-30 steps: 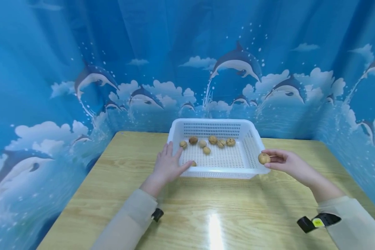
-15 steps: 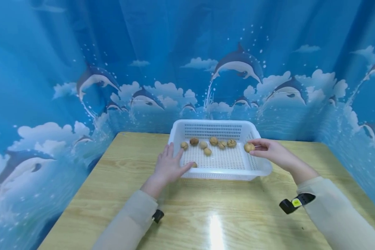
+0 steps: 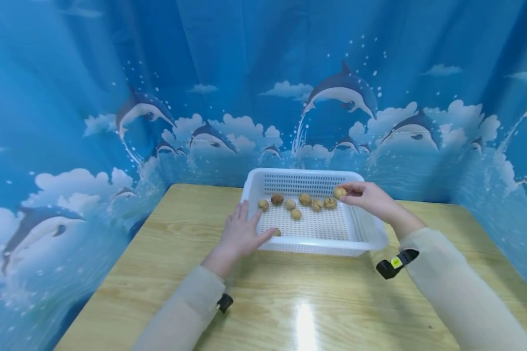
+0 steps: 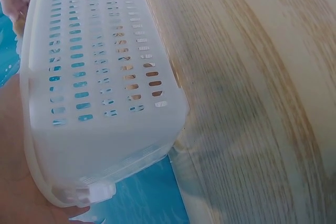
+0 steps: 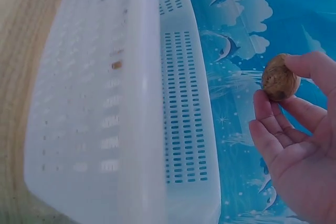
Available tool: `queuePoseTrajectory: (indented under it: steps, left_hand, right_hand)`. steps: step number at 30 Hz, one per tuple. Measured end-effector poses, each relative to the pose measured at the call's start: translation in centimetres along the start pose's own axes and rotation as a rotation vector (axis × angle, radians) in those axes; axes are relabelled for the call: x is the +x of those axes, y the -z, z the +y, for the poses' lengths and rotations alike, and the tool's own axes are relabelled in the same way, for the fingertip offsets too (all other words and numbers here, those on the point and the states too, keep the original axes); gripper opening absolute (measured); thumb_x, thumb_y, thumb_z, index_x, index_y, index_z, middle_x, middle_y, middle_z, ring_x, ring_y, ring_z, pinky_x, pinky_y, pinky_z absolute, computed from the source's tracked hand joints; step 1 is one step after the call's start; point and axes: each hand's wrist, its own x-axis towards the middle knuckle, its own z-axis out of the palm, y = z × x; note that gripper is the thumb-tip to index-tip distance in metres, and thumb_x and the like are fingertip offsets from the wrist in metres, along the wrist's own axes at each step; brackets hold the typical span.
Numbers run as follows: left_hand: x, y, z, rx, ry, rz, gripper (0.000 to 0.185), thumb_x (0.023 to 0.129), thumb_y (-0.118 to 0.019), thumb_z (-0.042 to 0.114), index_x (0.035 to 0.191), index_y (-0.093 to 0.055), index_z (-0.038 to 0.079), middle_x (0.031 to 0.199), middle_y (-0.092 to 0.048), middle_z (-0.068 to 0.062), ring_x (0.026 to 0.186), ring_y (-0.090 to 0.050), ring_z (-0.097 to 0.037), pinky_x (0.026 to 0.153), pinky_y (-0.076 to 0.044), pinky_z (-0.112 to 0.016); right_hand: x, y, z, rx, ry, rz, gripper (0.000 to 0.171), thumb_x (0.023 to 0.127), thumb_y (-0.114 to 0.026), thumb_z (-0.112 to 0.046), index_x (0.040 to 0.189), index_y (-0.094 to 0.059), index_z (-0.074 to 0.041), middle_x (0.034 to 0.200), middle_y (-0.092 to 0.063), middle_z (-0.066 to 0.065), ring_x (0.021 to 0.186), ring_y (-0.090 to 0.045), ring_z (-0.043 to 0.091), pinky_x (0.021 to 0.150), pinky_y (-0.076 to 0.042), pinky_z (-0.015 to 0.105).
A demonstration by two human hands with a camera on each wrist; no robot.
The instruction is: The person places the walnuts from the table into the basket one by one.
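One nut (image 3: 339, 192): pinched in right hand (image 3: 369, 199) fingertips, over the basket (image 3: 320, 249) back corner.
Left hand (image 3: 241, 234): fingers spread flat on basket edge.
Tip: lower it gently, then let go.

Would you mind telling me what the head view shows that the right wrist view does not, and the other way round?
Only the head view shows the left hand resting on the near left rim of the white basket, the seven walnuts lying on the basket floor, such as the one nearest the left hand, and the wooden table. Only the right wrist view shows the palm side of the right hand and the basket's slotted side wall from close by. Both show the right hand pinching a walnut at its fingertips, and the basket.
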Motion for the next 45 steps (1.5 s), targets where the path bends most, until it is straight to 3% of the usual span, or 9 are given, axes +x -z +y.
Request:
queuePoseTrajectory:
  steps: [7, 22, 30, 34, 40, 45]
  left_hand:
    - [-0.1, 0.0, 0.0, 0.017, -0.019, 0.002, 0.08, 0.087, -0.037, 0.069, 0.147, -0.031, 0.016, 0.154, -0.004, -0.018, 0.14, -0.003, -0.038, 0.109, -0.013, -0.055]
    - [-0.1, -0.2, -0.1, 0.004, 0.003, 0.003, 0.08, 0.087, -0.036, 0.07, 0.147, -0.03, 0.017, 0.155, -0.002, -0.017, 0.14, 0.0, -0.036, 0.11, -0.012, -0.054]
    - [-0.1, -0.2, -0.1, -0.018, 0.0, 0.005, 0.08, 0.086, -0.038, 0.069, 0.146, -0.032, 0.017, 0.155, -0.002, -0.017, 0.14, 0.0, -0.036, 0.109, -0.011, -0.055]
    - [0.0, -0.2, 0.0, -0.003, 0.001, 0.006, 0.082, 0.086, -0.036, 0.071, 0.146, -0.032, 0.017, 0.155, -0.002, -0.017, 0.14, -0.001, -0.037, 0.109, -0.013, -0.054]
    - [0.1, -0.3, 0.0, 0.001, 0.001, 0.005, 0.082, 0.085, -0.034, 0.072, 0.147, -0.031, 0.018, 0.155, -0.001, -0.017, 0.14, 0.0, -0.036, 0.11, -0.012, -0.054]
    - [0.1, -0.2, 0.1, 0.004, 0.008, -0.003, 0.082, 0.085, -0.034, 0.072, 0.147, -0.032, 0.018, 0.155, -0.002, -0.017, 0.14, 0.0, -0.036, 0.11, -0.012, -0.053]
  right_hand:
    - [2.9, 0.1, 0.1, -0.014, 0.033, -0.01, 0.06, 0.089, -0.062, -0.037, 0.138, -0.044, -0.006, 0.132, -0.049, 0.017, 0.118, -0.048, 0.031, 0.092, -0.045, 0.046]
    - [7.9, -1.0, -0.7, -0.043, 0.026, 0.036, 0.055, 0.089, -0.064, -0.032, 0.135, -0.047, -0.008, 0.131, -0.05, 0.016, 0.117, -0.049, 0.032, 0.095, -0.04, 0.052]
    - [9.6, -1.8, 0.3, -0.066, -0.025, -0.06, 0.055, 0.088, -0.064, -0.034, 0.133, -0.048, -0.007, 0.13, -0.049, 0.016, 0.12, -0.044, 0.035, 0.099, -0.036, 0.054]
    - [10.3, -2.1, 0.8, -0.116, -0.012, -0.131, 0.051, 0.09, -0.062, -0.028, 0.133, -0.048, -0.004, 0.132, -0.048, 0.019, 0.121, -0.043, 0.036, 0.098, -0.036, 0.053]
    - [11.4, -3.7, 1.5, -0.199, -0.023, -0.162, 0.043, 0.091, -0.061, -0.015, 0.13, -0.05, -0.002, 0.129, -0.05, 0.019, 0.117, -0.047, 0.034, 0.096, -0.04, 0.05]
    - [12.0, -5.1, 1.8, -0.209, -0.05, -0.199, 0.041, 0.088, -0.065, -0.015, 0.127, -0.055, -0.008, 0.127, -0.052, 0.014, 0.116, -0.047, 0.031, 0.096, -0.039, 0.05]
